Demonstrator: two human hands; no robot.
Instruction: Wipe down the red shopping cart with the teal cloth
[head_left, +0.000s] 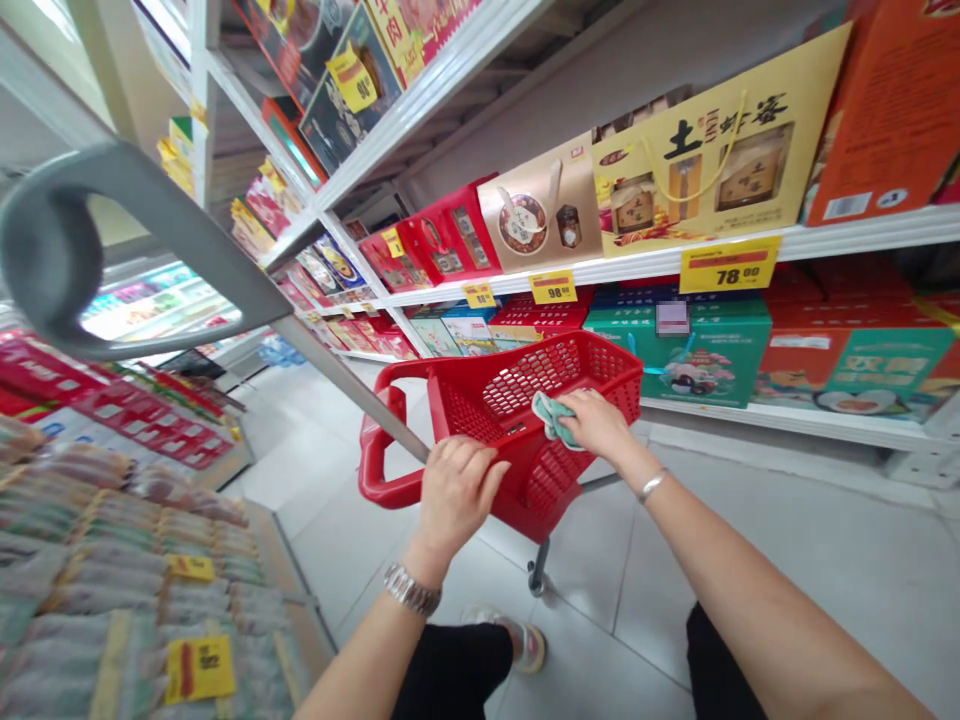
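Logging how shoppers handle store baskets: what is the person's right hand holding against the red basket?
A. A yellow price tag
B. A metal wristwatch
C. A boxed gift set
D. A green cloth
D. The right hand has its fingers on a crumpled green cloth, which sits against the red shopping basket.

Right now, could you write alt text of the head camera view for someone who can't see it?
A person's left hand grips a red plastic shopping cart while the right hand holds a green cloth on its rim, in a supermarket aisle beside shelves of boxed gift sets.
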